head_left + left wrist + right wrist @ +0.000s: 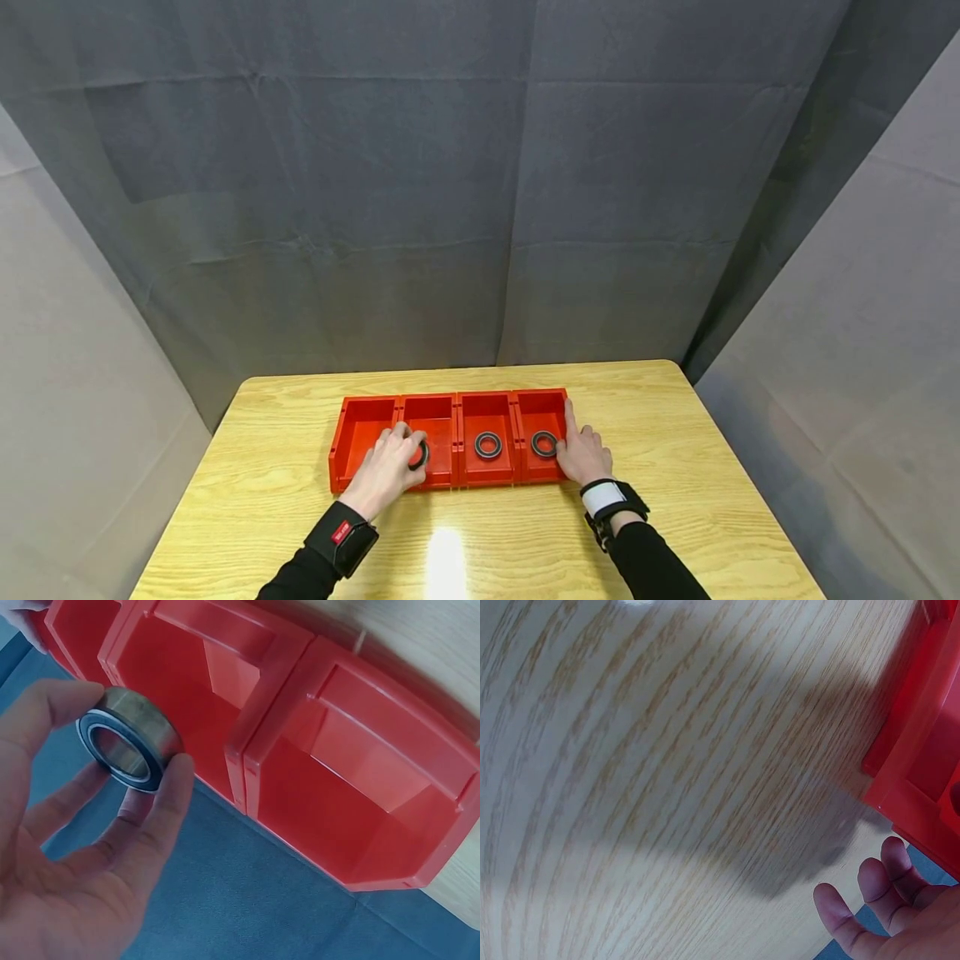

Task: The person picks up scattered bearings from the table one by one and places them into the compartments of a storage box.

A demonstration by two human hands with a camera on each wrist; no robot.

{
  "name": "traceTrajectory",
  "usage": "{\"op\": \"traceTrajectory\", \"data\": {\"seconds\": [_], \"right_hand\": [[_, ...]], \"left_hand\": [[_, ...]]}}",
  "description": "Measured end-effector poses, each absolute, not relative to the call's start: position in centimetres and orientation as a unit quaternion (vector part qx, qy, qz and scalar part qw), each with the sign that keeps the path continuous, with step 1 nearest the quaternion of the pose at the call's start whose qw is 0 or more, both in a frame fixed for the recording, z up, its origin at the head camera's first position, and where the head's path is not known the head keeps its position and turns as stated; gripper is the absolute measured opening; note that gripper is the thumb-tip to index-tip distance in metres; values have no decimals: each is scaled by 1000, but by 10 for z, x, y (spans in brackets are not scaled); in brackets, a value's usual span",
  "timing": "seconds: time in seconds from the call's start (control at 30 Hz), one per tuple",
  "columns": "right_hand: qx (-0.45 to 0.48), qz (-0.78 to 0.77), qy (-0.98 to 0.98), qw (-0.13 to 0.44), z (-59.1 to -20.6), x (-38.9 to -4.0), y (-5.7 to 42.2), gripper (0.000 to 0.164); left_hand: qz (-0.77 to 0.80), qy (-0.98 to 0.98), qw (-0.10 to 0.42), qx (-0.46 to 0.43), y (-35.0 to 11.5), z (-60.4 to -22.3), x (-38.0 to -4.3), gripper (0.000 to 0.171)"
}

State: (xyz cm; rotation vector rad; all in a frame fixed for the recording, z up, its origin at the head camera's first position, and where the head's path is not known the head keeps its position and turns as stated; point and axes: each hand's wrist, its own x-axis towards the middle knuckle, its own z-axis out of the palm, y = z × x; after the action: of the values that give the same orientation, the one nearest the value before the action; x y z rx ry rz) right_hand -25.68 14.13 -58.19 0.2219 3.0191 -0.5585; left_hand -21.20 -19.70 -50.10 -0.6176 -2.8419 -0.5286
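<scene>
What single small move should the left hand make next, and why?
Probably lower the bearing into the second bin from the left and release it. The left hand pinches it, apparently over that bin, whose visible floor shows none, while the third bin and fourth bin each hold one.

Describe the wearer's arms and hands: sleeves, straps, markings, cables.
Black left sleeve and black right sleeve. Left hand and right hand ungloved, fingers bare. The left wrist has a wide black band with a small red label, its lettering too small to read. The right wrist has a black strap with a whitish panel. I can't make out any cables.
</scene>
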Motion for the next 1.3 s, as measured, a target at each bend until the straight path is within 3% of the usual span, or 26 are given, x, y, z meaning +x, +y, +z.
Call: {"op": "traceTrajectory", "data": {"seconds": [0.8,1.3], "right_hand": [[72,-187,979,23,-583,-256,140,78],[78,-186,979,26,-582,-257,140,78]], "left_hand": [[-172,-966,39,-188,-188,-509,-248,37],[-137,-967,40,-211,-179,-529,-254,36]]}}
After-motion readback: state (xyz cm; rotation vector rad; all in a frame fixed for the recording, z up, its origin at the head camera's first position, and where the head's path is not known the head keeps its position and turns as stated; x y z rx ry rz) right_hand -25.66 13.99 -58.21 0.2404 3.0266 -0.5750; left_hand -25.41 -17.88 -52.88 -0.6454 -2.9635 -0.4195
